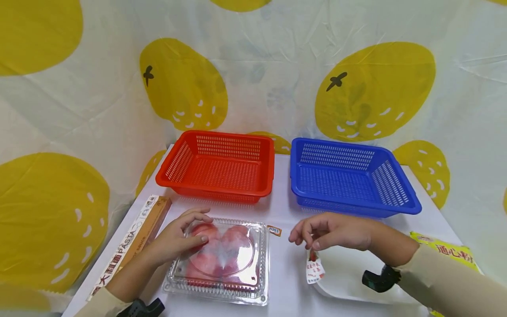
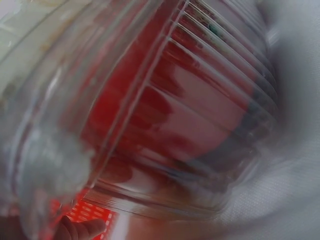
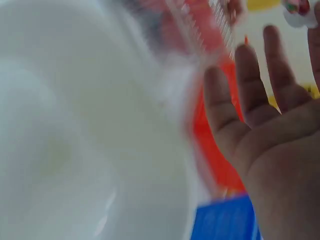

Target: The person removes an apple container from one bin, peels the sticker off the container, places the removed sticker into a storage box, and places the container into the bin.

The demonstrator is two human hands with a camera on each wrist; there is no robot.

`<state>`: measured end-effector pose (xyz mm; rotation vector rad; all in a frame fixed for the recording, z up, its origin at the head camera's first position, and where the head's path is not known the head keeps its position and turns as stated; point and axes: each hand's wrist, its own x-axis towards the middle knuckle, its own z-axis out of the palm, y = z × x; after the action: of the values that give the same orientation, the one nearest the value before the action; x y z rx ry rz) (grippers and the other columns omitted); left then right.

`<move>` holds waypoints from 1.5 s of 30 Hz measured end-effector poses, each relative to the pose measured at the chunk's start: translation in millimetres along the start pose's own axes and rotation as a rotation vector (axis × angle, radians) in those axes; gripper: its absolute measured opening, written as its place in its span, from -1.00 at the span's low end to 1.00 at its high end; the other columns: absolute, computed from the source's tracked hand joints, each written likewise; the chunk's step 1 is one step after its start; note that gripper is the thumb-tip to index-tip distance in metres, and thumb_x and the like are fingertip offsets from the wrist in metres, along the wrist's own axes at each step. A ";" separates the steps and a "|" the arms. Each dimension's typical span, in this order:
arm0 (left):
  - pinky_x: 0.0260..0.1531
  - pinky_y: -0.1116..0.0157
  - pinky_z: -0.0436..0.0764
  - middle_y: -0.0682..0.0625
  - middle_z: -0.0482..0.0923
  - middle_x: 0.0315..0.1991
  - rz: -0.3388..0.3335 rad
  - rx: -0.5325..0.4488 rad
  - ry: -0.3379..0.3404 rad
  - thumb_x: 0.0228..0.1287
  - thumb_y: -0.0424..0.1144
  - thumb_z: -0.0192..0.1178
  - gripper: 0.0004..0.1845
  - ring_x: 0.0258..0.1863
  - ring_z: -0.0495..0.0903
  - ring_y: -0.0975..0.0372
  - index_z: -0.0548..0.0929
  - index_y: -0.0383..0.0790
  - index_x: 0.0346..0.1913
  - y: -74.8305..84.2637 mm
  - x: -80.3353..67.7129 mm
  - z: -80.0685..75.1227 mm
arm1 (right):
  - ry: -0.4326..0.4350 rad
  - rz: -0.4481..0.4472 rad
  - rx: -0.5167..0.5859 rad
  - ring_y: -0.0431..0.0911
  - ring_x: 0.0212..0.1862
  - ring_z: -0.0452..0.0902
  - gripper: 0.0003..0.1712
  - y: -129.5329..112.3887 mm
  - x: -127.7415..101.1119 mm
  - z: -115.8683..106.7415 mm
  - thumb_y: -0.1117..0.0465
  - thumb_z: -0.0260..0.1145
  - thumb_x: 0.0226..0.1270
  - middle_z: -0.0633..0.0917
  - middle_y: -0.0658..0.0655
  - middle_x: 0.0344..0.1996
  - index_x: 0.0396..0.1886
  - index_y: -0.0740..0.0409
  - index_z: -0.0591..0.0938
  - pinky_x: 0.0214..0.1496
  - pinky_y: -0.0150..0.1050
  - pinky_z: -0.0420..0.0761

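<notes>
1. Resting on the lid of a clear plastic clamshell box of red tomatoes (image 1: 222, 259), left hand (image 1: 178, 240), fingers loosely spread, seemingly steadying it.
2. Hovering above a white plate (image 1: 352, 273), right hand (image 1: 336, 232), fingers relaxed, gripping nothing.
3. Sitting on the white table (image 1: 283, 207), box shut, ridged, glossy; red mesh basket (image 1: 222, 165) and blue mesh basket (image 1: 348, 178) behind.

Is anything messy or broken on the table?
Nothing looks spilled or broken. The clear box of tomatoes is closed under the left hand. Only a small orange packet lies loose by itself between the box and the right hand. Both baskets sit straight.
</notes>
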<state>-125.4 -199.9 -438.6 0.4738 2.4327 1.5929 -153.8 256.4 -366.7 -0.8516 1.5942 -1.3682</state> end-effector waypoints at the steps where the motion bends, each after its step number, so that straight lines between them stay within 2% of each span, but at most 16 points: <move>1: 0.43 -0.51 0.12 -0.16 0.37 0.57 -0.003 0.000 0.001 0.34 -0.13 0.51 -0.59 0.60 0.20 -0.21 0.71 0.08 0.21 -0.3 -0.1 0.2 | -0.004 -0.002 0.016 0.10 0.29 0.54 -0.91 6.1 -9.5 -2.5 0.42 0.18 0.57 0.58 0.37 0.31 -0.14 0.43 0.54 0.23 0.01 0.71; 5: 0.43 -0.52 0.10 -0.16 0.38 0.56 0.013 0.002 0.004 0.34 -0.15 0.51 -0.60 0.59 0.22 -0.22 0.72 0.08 0.20 -0.9 -0.1 1.0 | 0.015 0.050 0.046 0.14 0.24 0.56 -0.91 29.0 -47.6 -15.1 0.44 0.14 0.56 0.54 0.48 0.31 -0.10 0.44 0.52 0.23 0.00 0.71; 9: 0.42 -0.53 0.10 -0.18 0.39 0.55 0.028 -0.005 0.001 0.34 -0.17 0.51 -0.61 0.58 0.22 -0.24 0.72 0.06 0.19 -0.2 0.3 1.7 | 0.063 0.177 0.082 0.16 0.22 0.60 -0.83 47.0 -82.4 -28.4 0.39 0.12 0.59 0.54 0.47 0.32 -0.03 0.48 0.50 0.29 -0.13 0.64; 12: 0.42 -0.52 0.11 -0.19 0.39 0.55 0.026 -0.008 0.001 0.34 -0.17 0.51 -0.62 0.58 0.22 -0.24 0.72 0.05 0.19 0.1 0.2 1.4 | 0.069 0.254 0.110 0.06 0.22 0.60 -0.78 57.8 -101.9 -36.2 0.37 0.12 0.60 0.55 0.43 0.34 0.05 0.50 0.50 0.29 -0.22 0.59; 15: 0.43 -0.50 0.13 -0.18 0.40 0.54 0.030 -0.008 0.002 0.34 -0.17 0.51 -0.62 0.58 0.24 -0.23 0.72 0.04 0.18 0.0 0.2 0.6 | 0.045 0.292 0.124 -0.07 0.18 0.59 -0.70 66.5 -111.5 -40.3 0.37 0.13 0.59 0.57 0.41 0.31 0.16 0.50 0.51 0.23 -0.26 0.61; 18: 0.43 -0.49 0.16 -0.15 0.41 0.53 0.039 -0.003 0.004 0.35 -0.19 0.50 -0.62 0.57 0.25 -0.22 0.71 0.03 0.18 0.1 -0.8 -0.5 | 0.029 0.305 0.098 -0.13 0.07 0.59 -0.67 74.9 -111.1 -40.9 0.37 0.13 0.60 0.64 0.36 0.18 0.23 0.42 0.56 0.08 -0.32 0.63; 21: 0.42 -0.50 0.17 -0.15 0.41 0.53 0.043 -0.002 0.003 0.35 -0.19 0.49 -0.62 0.56 0.26 -0.23 0.71 0.03 0.19 0.4 -1.0 -1.0 | 0.044 0.315 0.021 -0.18 -0.10 0.59 -0.70 81.7 -106.2 -38.4 0.36 0.19 0.58 0.68 0.25 -0.04 0.21 0.31 0.62 -0.13 -0.40 0.57; 23: 0.40 -0.51 0.18 -0.17 0.40 0.54 0.036 0.000 0.000 0.36 -0.18 0.49 -0.62 0.56 0.26 -0.23 0.71 0.04 0.20 0.7 -0.6 -0.9 | 0.065 0.327 -0.036 -0.18 -0.15 0.56 -0.70 84.7 -103.5 -35.8 0.36 0.24 0.56 0.67 0.20 -0.12 0.20 0.25 0.65 -0.20 -0.41 0.50; 29: 0.40 -0.51 0.18 -0.19 0.36 0.56 0.003 -0.006 -0.004 0.35 -0.14 0.50 -0.60 0.57 0.23 -0.23 0.71 0.08 0.21 0.5 0.2 0.5 | 0.138 0.354 -0.188 -0.09 -0.14 0.47 -0.60 87.6 -98.9 -30.5 0.35 0.33 0.51 0.57 0.16 -0.10 0.29 0.13 0.66 -0.23 -0.36 0.36; 33: 0.40 -0.51 0.18 -0.17 0.34 0.58 -0.013 -0.015 0.000 0.33 -0.12 0.51 -0.59 0.58 0.23 -0.21 0.70 0.13 0.21 0.4 -0.6 0.8 | 0.176 0.367 -0.342 -0.15 -0.19 0.45 -0.47 82.6 -97.9 -26.5 0.25 0.41 0.48 0.53 0.05 -0.23 0.42 0.02 0.63 -0.27 -0.35 0.35; 37: 0.39 -0.53 0.17 -0.18 0.35 0.57 0.013 0.001 -0.002 0.37 -0.12 0.48 -0.61 0.58 0.23 -0.21 0.70 0.14 0.21 1.1 -0.6 0.4 | 0.184 0.378 -0.552 -0.23 -0.23 0.44 -0.34 74.7 -97.8 -22.0 0.08 0.49 0.44 0.52 -0.06 -0.31 0.51 -0.13 0.59 -0.30 -0.35 0.37; 40: 0.37 -0.55 0.17 -0.18 0.36 0.57 0.038 0.043 -0.016 0.43 -0.11 0.43 -0.65 0.58 0.24 -0.20 0.70 0.15 0.22 1.4 0.1 -1.4 | 0.202 0.361 -0.665 -0.27 -0.24 0.44 -0.35 67.0 -98.2 -19.3 0.03 0.50 0.43 0.54 -0.14 -0.30 0.49 -0.15 0.61 -0.32 -0.35 0.41; 42: 0.35 -0.55 0.22 -0.16 0.38 0.55 0.056 0.088 -0.026 0.46 -0.10 0.39 -0.65 0.57 0.26 -0.18 0.69 0.16 0.24 2.2 0.6 -5.4 | 0.229 0.325 -0.688 -0.28 -0.24 0.46 -0.42 60.0 -96.9 -17.1 0.04 0.47 0.47 0.59 -0.16 -0.24 0.44 -0.08 0.65 -0.33 -0.36 0.47; 45: 0.33 -0.52 0.29 -0.12 0.45 0.51 0.113 0.155 -0.027 0.47 -0.13 0.37 -0.64 0.56 0.30 -0.15 0.69 0.13 0.27 5.6 3.7 -17.0 | 0.290 0.258 -0.648 -0.26 -0.19 0.53 -0.52 47.0 -89.6 -10.7 0.08 0.41 0.55 0.67 -0.12 -0.13 0.39 0.01 0.67 -0.25 -0.36 0.59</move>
<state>-133.6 -211.0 -426.6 0.6655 2.5622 1.4348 -125.4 349.1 -397.5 -0.7904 2.3452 -0.8150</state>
